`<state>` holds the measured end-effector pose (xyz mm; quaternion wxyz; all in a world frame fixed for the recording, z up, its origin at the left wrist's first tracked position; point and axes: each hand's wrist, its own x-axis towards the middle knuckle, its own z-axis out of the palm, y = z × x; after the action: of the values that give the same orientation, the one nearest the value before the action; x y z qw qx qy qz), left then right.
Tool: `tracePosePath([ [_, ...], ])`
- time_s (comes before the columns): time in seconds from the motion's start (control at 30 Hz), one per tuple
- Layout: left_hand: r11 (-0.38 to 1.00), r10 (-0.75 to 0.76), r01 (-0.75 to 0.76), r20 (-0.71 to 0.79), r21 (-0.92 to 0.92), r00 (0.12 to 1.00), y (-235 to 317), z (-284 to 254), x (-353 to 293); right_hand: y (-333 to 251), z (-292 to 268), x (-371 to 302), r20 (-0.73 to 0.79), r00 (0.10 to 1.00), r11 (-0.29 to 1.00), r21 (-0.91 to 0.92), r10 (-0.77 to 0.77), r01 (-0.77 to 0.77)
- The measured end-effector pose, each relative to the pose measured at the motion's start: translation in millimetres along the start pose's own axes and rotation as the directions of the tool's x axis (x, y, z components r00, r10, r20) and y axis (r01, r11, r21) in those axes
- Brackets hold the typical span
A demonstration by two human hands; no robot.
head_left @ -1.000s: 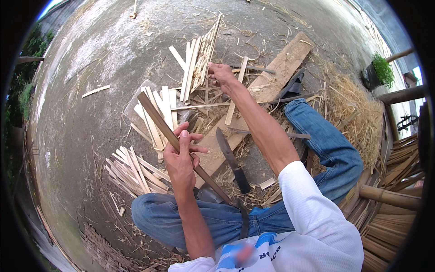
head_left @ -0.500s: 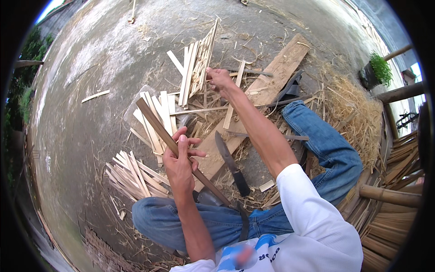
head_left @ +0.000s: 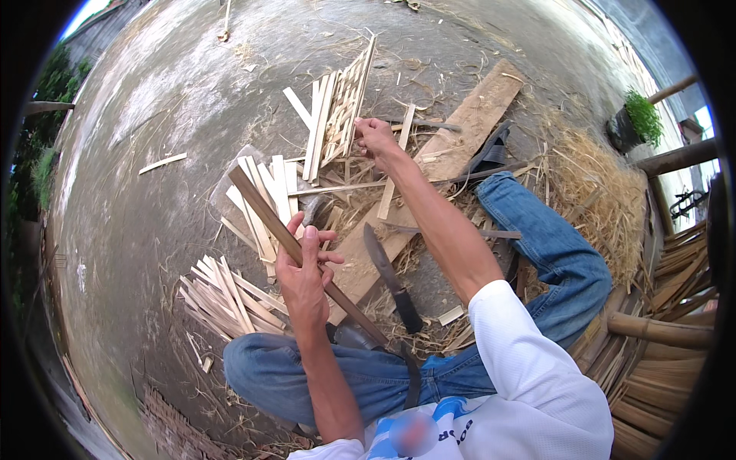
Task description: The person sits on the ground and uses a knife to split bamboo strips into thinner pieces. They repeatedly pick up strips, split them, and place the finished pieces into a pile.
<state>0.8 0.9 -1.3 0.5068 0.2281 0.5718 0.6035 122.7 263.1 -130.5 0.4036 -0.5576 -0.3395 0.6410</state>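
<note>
Bare concrete ground [head_left: 176, 115] as work surface.
Lying on it: split bamboo slats [head_left: 226, 295], a long wooden plank [head_left: 468, 115], a knife [head_left: 391, 280], dry straw [head_left: 594, 184], scattered shavings.

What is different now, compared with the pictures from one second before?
Little changed. The right hand stayed stretched forward at the pale thin slats, shifting only slightly. The left hand kept its grip on the long brown strip. The knife lay unmoved on the plank.
</note>
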Motion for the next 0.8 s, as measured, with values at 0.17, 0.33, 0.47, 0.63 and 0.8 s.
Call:
tracePosePath([
  [0.17,0.98,0.136,-0.147,-0.091,-0.137,0.987,-5.0,-10.3,5.0,23.1,-30.2,-0.4,-0.107,0.992,0.997,0.018,0.073,-0.071],
  [0.33,0.972,0.213,-0.23,-0.221,-0.057,0.952,-5.6,-10.7,4.6,50.2,-56.5,3.9,-0.187,0.968,0.983,-0.034,0.169,-0.178],
  [0.47,0.953,0.286,-0.303,-0.333,0.001,0.898,-0.2,-3.0,3.3,60.6,-70.1,11.8,-0.132,0.989,0.998,0.007,0.058,-0.058],
  [0.63,0.966,0.229,-0.259,-0.449,-0.006,0.864,2.0,-9.4,7.7,52.4,-75.6,-33.2,-0.025,0.869,0.714,-0.582,-0.495,0.39],
  [0.8,0.962,0.207,-0.268,-0.493,-0.054,0.845,-3.1,-23.8,11.9,20.7,-53.4,-152.8,0.541,0.84,0.932,-0.319,0.032,0.17],
])
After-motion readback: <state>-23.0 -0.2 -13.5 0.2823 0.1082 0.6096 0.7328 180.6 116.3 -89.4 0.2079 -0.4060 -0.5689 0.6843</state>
